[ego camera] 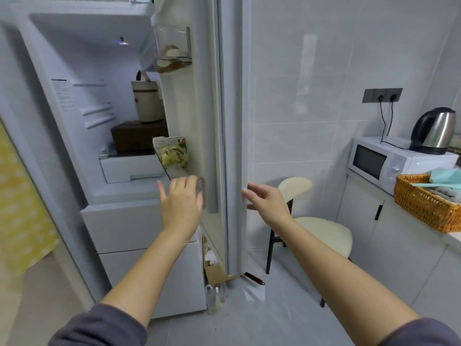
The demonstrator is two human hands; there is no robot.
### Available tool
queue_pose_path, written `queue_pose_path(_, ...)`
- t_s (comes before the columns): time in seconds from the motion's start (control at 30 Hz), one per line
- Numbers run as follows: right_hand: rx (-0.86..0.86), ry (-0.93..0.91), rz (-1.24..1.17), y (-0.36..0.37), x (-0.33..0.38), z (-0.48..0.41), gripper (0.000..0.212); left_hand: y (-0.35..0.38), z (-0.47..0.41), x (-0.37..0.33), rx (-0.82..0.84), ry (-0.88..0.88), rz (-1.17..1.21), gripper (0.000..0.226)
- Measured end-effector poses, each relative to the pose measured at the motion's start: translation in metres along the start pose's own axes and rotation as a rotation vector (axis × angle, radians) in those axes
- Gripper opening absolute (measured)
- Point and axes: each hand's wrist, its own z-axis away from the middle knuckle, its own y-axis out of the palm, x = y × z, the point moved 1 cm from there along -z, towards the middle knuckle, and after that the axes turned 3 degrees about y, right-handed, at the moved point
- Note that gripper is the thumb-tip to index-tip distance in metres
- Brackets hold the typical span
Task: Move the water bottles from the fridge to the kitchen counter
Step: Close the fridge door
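Hands reach for a bottle in the fridge door

Fridge door (232, 146) stands open, and both hands are up beside it. The left hand (180, 202) is on the inner side of the door, low down, with its fingers wrapped round something clear and glassy (200, 189). It looks like a water bottle standing in the door shelf, but the hand hides most of it, so I cannot be sure. The right hand (265, 201) is open with its fingers spread, touching the outer edge of the door. It holds nothing and seems to be keeping the door steady.

I think this is the picking-up step. The bottle has not left the fridge.

Next, the left hand needs to lift the bottle up and out of the door shelf without bumping the green packet (173, 153) on the shelf above. Then the person has to turn to the right, where the tabletop (452, 239) is. A basket (424, 208) and a microwave (389, 163) already sit there, so the bottle needs a free spot.
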Motion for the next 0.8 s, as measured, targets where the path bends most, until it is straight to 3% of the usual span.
queue_pose_path(0.17,0.109,0.012,-0.021,0.035,0.014,0.009,0.040,-0.022,0.012,0.025,0.087,-0.108,0.081,0.046)
queue_pose_path(0.37,0.218,0.022,-0.057,0.064,0.019,0.011,0.038,-0.039,0.031,0.043,0.006,-0.185,0.381,0.063)
queue_pose_path(0.63,0.301,0.004,-0.082,0.117,0.038,0.013,0.045,-0.069,0.010,0.055,-0.175,-0.098,0.519,0.085)
queue_pose_path(0.8,0.219,-0.007,-0.081,0.156,0.040,0.021,0.042,-0.078,0.007,0.091,-0.152,-0.065,0.532,0.090)
